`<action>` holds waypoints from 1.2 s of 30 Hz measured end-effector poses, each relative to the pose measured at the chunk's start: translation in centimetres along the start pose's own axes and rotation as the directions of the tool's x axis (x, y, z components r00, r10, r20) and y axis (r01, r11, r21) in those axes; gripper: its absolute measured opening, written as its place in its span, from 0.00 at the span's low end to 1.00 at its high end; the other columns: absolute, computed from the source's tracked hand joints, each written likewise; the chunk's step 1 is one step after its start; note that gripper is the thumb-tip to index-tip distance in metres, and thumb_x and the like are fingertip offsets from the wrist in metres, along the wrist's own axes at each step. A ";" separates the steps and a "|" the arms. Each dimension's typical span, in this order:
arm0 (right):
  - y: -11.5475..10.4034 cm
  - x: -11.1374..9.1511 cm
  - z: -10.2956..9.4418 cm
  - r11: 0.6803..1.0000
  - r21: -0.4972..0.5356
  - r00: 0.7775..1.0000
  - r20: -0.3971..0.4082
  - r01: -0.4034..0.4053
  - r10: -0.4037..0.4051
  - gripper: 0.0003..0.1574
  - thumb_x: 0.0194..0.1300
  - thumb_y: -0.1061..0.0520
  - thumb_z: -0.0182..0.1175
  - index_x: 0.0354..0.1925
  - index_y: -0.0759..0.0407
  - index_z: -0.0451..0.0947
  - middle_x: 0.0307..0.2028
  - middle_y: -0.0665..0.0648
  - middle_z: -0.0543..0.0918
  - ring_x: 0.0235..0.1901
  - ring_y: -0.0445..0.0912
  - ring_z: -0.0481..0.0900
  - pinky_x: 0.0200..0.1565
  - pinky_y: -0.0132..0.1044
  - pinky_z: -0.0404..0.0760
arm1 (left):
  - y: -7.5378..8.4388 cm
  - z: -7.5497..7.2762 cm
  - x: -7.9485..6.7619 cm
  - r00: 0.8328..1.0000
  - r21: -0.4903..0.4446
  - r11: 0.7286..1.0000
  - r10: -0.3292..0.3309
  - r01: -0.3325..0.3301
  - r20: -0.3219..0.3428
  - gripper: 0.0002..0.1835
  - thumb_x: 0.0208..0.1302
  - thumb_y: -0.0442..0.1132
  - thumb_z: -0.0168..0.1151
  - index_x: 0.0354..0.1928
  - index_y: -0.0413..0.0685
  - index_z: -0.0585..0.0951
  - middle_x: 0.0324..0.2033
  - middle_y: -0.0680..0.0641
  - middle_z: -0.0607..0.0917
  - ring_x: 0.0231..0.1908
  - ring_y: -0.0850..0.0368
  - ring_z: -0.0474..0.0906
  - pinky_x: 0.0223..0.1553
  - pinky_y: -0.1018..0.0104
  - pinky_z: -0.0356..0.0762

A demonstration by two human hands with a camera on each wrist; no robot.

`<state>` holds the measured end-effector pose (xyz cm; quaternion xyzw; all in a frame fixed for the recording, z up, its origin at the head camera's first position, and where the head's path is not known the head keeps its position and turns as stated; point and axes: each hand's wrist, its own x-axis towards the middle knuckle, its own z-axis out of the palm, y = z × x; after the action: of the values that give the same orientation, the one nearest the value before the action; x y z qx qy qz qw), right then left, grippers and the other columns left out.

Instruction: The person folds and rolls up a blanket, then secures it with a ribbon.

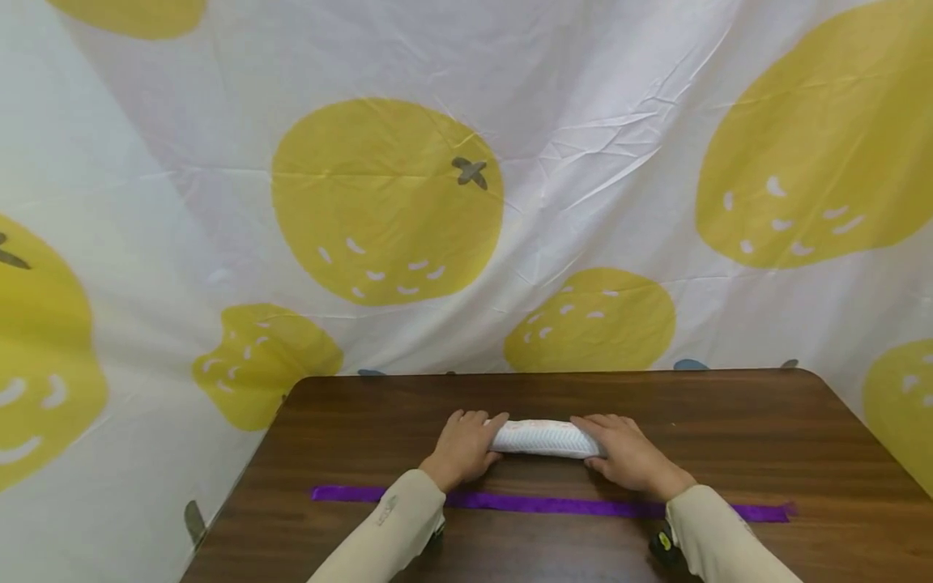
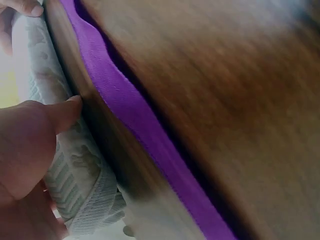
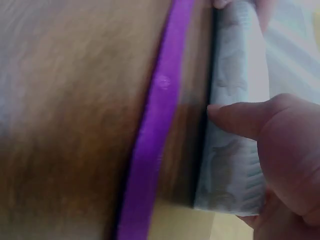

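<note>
A rolled-up white diaper (image 1: pixel 547 438), printed with a chevron texture and faint figures, lies crosswise over the brown table (image 1: pixel 554 542). My left hand (image 1: pixel 466 447) grips its left part, thumb on the near side and fingers over the far side. On the right part, my right hand (image 1: pixel 630 453) holds it the same way. The left wrist view shows the left thumb (image 2: pixel 67 112) pressed along the diaper (image 2: pixel 82 165), whose end has ruffled layers. In the right wrist view the right thumb (image 3: pixel 235 117) lies across the printed surface; the other fingers are mostly hidden behind the roll.
A purple ribbon (image 1: pixel 543 504) runs across the table on the near side of the diaper, passing under both forearms. Behind the table's far edge hangs a white cloth (image 1: pixel 568 162) with large yellow fruit prints.
</note>
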<state>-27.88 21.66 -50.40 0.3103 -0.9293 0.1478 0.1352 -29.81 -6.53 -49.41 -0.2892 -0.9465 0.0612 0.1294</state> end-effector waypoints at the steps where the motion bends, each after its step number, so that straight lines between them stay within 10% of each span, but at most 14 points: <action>1: 0.0 0.0 0.0 1.000 -0.018 1.000 -0.001 0.001 -0.001 0.41 0.51 0.56 0.70 0.62 0.63 0.68 0.54 0.63 0.76 0.53 0.59 0.72 0.54 0.58 0.65 | 0.0 0.1 0.0 1.000 0.013 1.000 0.006 -0.006 -0.014 0.33 0.55 0.54 0.65 0.62 0.56 0.68 0.46 0.48 0.80 0.49 0.51 0.77 0.54 0.53 0.69; 13: -0.5 -0.8 -0.6 0.973 -0.202 0.982 -0.126 0.112 -0.139 0.43 0.40 0.49 0.73 0.57 0.59 0.73 0.43 0.56 0.81 0.41 0.52 0.78 0.43 0.48 0.74 | -0.2 0.1 0.1 0.992 0.086 0.994 0.079 -0.071 -0.100 0.28 0.49 0.48 0.67 0.54 0.59 0.71 0.37 0.52 0.82 0.37 0.53 0.80 0.40 0.58 0.75; 32: -4.9 -3.2 -3.9 0.883 -0.137 0.841 -0.269 0.450 -0.470 0.56 0.31 0.54 0.72 0.62 0.62 0.67 0.57 0.59 0.73 0.49 0.45 0.74 0.47 0.38 0.74 | -1.5 -0.3 0.0 0.987 0.026 0.993 0.121 -0.119 -0.105 0.38 0.45 0.41 0.67 0.64 0.59 0.68 0.49 0.51 0.81 0.53 0.53 0.75 0.56 0.53 0.70; 36: -6.0 -2.9 -4.3 0.830 -0.174 0.751 -0.359 0.530 -0.554 0.51 0.30 0.50 0.71 0.57 0.64 0.72 0.52 0.58 0.77 0.47 0.47 0.75 0.49 0.40 0.72 | -1.5 -0.3 0.2 0.978 -0.011 0.987 0.159 -0.162 -0.133 0.40 0.43 0.39 0.67 0.63 0.59 0.68 0.51 0.53 0.80 0.55 0.53 0.74 0.57 0.55 0.69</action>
<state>-21.26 20.22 -46.33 0.5255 -0.7564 0.1332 0.3660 -30.65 -7.61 -48.77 -0.3693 -0.9102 0.0419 0.1829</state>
